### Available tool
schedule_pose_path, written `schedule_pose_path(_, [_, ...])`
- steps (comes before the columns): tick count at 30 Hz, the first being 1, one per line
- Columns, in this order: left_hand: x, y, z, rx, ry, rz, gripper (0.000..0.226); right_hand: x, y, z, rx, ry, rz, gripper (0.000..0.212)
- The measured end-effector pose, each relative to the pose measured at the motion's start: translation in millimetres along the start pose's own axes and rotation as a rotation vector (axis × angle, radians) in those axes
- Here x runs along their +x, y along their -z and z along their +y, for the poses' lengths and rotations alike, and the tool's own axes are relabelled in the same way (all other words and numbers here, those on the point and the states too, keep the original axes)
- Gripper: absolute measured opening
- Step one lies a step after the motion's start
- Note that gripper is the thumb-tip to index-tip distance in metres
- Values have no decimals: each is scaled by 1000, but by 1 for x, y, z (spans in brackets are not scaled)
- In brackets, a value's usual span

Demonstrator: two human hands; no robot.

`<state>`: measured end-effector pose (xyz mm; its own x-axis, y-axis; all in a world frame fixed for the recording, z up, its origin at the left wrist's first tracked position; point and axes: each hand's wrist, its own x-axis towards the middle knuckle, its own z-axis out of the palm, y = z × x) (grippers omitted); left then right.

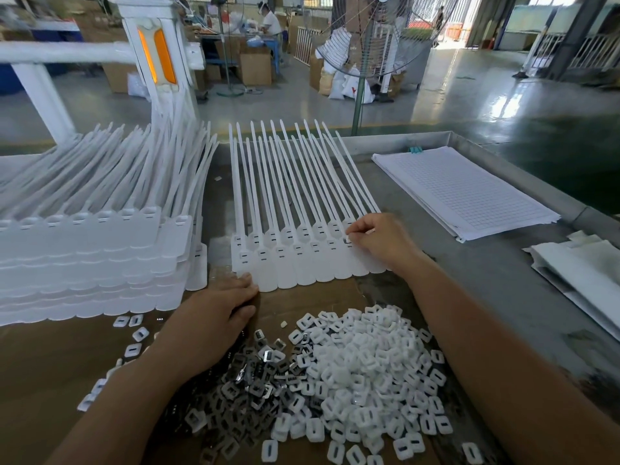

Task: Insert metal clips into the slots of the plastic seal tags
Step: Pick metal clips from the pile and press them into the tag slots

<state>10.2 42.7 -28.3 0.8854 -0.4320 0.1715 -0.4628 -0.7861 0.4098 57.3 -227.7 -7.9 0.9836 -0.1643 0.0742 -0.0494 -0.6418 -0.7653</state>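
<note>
Right hand pinches a metal clip at the rightmost seal tag, centre frame. Left hand lies flat and empty. The large clip pile suggests plenty remains.

Worn at head height, wide-angle; looked forward and down over the metal table, close above both forearms, with the row of seal tags near centre and the factory floor and standing fan beyond.
</note>
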Motion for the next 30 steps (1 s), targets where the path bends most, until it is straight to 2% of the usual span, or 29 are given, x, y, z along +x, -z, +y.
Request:
schedule_pose_path(8, [1,0,1,13,4,-9,42,8,-4,-1,-106,-36,-11,25])
schedule_pose_path(14, [0,1,1,19,7,-12,42,14,-6,-1,-178,-47,-18,24])
schedule_pose_path(26, [1,0,-2,16,6,-9,41,26,-4,-15,-150,-166,-59,23])
schedule_pose_path(30, [0,0,-1,19,6,-10,41,23,-4,-11,-139,-153,-46,22])
